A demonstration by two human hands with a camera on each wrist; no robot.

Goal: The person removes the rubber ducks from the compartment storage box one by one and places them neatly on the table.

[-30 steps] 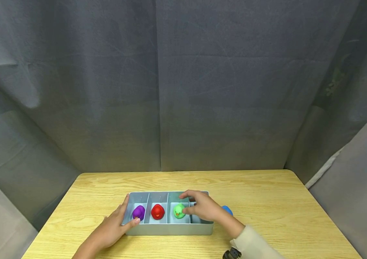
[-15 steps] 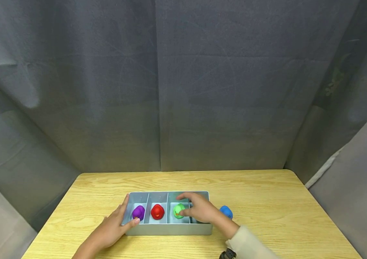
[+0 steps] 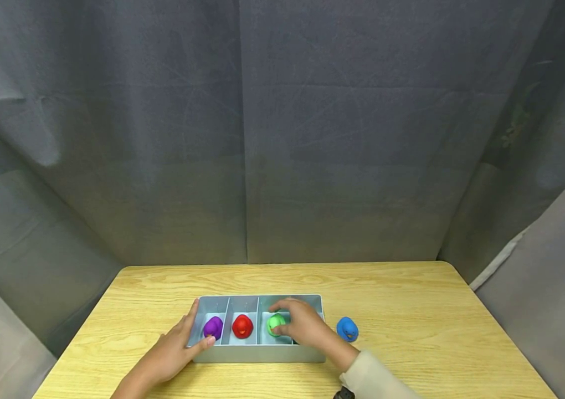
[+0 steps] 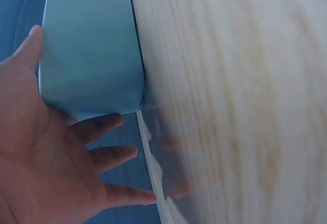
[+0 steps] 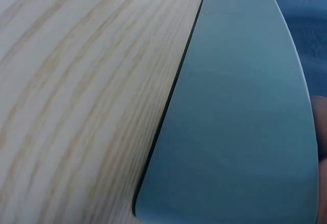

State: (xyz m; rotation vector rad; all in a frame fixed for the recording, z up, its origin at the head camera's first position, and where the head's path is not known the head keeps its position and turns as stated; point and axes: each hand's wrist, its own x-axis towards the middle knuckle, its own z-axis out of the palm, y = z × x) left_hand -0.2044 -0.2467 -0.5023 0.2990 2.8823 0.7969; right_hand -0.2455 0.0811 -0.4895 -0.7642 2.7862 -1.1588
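On the table a grey divided box (image 3: 257,354) holds small rubber ducks in separate compartments. A purple duck (image 3: 213,327) sits leftmost, then a red duck (image 3: 242,326), then a green duck (image 3: 275,322). My left hand (image 3: 175,349) rests against the box's left end, thumb over the front rim; the left wrist view shows its fingers spread and fairly straight. Above the rightmost compartment my right hand (image 3: 304,324) reaches left, its thumb at the green duck and its index finger behind it, with a gap showing. The right hand hides most of that rightmost compartment.
A blue duck (image 3: 347,329) stands on the wooden table (image 3: 412,332), right of the box. Grey curtains (image 3: 362,166) hang behind the table and along both sides.
My right hand has shifted slightly left and down around the green duck. The blue duck, partly hidden behind the right wrist before, is now in full sight. My left hand has stayed put.
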